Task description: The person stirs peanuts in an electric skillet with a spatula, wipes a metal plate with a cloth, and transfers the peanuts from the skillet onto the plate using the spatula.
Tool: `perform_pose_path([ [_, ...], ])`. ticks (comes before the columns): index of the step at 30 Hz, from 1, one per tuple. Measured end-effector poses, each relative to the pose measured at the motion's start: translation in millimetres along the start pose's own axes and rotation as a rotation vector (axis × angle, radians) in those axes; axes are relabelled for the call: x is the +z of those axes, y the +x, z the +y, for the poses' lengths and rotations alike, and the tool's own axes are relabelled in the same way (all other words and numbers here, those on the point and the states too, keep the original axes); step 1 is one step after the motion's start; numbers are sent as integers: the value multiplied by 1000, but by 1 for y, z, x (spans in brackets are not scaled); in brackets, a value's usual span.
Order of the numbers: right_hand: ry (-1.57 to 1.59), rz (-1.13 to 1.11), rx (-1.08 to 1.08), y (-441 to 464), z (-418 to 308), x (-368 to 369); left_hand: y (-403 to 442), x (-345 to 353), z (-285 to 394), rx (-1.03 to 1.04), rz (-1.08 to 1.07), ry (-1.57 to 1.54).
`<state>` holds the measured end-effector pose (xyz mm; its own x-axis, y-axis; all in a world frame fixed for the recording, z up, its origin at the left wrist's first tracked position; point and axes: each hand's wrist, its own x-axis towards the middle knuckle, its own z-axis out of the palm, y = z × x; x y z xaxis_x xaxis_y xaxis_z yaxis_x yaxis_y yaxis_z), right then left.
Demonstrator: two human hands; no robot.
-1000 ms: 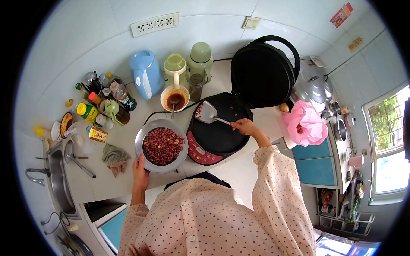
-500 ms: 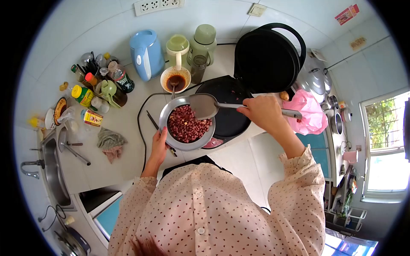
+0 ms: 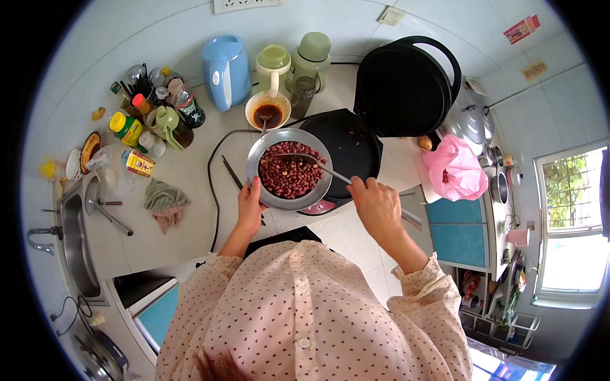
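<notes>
My left hand grips the near-left rim of a round metal bowl, thumb on the edge. Red-skinned peanuts fill much of it, a few of them pale. My right hand is closed around the long handle of a metal spatula. The spatula's blade stands nearly edge-on among the peanuts, its lower part hidden by them. The bowl is held over the left edge of an open electric griddle. Just behind is a white bowl of dark red sauce with a spoon in it.
The griddle's black lid stands raised. A pink plastic bag sits to the right. Along the back are a blue kettle and a green flask. Chopsticks, a cord, a cloth and several bottles lie left.
The spatula blade has gone from lying over the bowl's right side to dipping edge-on into the peanuts. My right hand has come lower, tilting the handle down towards me.
</notes>
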<state>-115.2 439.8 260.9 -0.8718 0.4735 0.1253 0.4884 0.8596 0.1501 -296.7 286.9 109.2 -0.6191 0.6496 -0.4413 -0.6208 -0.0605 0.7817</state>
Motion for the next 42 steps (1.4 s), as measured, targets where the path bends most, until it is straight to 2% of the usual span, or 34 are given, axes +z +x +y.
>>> perform_pose_path([
  [11, 93, 152, -97, -10, -13, -20, 1, -5, 7, 56, 27, 23],
  [17, 98, 144, -155, -6, -9, -3, -3, -7, 13, 48, -3, 4],
  [23, 114, 219, -89, 8, -8, 2, -8, -10, 16, 45, -25, 25],
  [29, 120, 161, 30, 10, 0, -1, -10, -10, 18, 46, -49, 13],
  [42, 96, 150, -82, -31, 18, -18, 1, -15, 16, 22, -44, -2],
])
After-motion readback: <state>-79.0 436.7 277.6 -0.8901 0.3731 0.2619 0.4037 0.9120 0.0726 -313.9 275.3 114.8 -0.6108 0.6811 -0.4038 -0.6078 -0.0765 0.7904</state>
